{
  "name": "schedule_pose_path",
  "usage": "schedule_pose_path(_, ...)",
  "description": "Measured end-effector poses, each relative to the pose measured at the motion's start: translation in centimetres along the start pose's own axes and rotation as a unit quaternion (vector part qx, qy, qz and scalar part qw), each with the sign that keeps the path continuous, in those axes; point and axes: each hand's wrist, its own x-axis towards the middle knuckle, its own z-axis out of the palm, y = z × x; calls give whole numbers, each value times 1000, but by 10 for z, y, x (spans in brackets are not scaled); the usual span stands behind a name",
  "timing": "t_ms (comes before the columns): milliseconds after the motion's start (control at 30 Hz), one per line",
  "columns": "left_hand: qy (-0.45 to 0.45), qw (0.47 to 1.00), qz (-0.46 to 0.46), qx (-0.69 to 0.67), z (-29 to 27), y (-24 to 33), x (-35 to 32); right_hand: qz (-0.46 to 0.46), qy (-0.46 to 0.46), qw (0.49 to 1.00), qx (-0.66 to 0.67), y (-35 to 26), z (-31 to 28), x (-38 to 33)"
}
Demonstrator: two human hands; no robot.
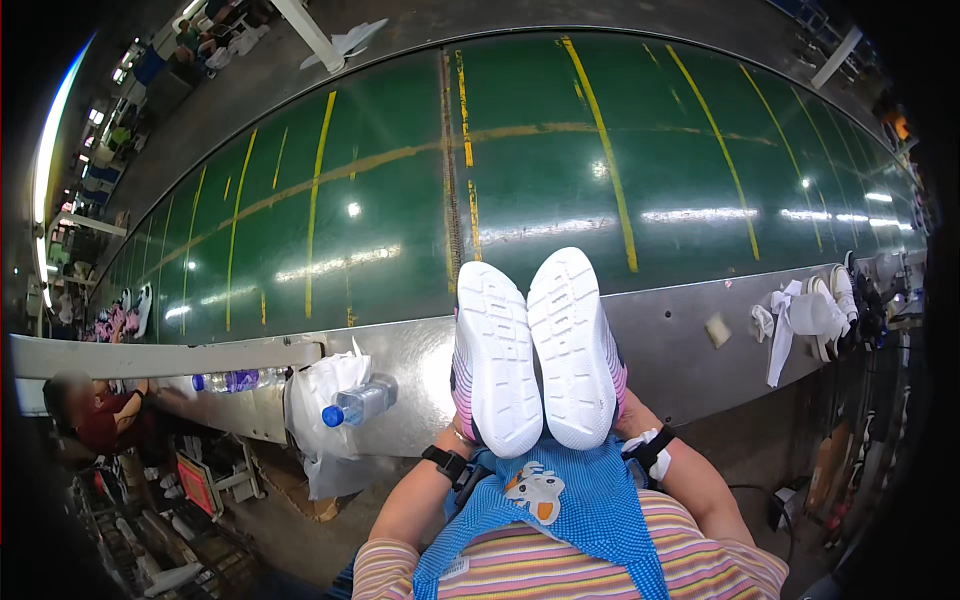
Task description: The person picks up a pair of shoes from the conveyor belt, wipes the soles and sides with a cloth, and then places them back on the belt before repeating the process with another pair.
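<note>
Where my blue apron [595,505] ends, my left hand [461,428] and right hand [634,416] flank a pair of pink-and-white shoes, raised with white soles facing me. Each hand evidently grips the shoe on its own side; my fingers are mostly hidden behind them, so I cannot tell their exact spread. From my wrists, the left shoe [497,360] and right shoe [573,350] reach away, long axes near to far, almost parallel, a narrow gap between. Behind them lies the metal surface [660,340], then a green belt [390,230].
</note>
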Motion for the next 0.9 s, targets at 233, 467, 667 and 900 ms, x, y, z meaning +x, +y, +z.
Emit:
schedule_pose_path(233,-96,994,-55,-26,6,0,0,22,-34,999,-15,0,-5,-14)
schedule_pose_path(467,41,919,10,391,0,-1,-6,37,-64,997,-25,-7,17,-5)
schedule_pose_path(667,28,981,-19,190,9,6,2,38,-87,995,-30,-12,65,22)
schedule_pose_path(900,73,990,-83,86,-15,20,9,-19,-60,998,-22,-21,63,9)
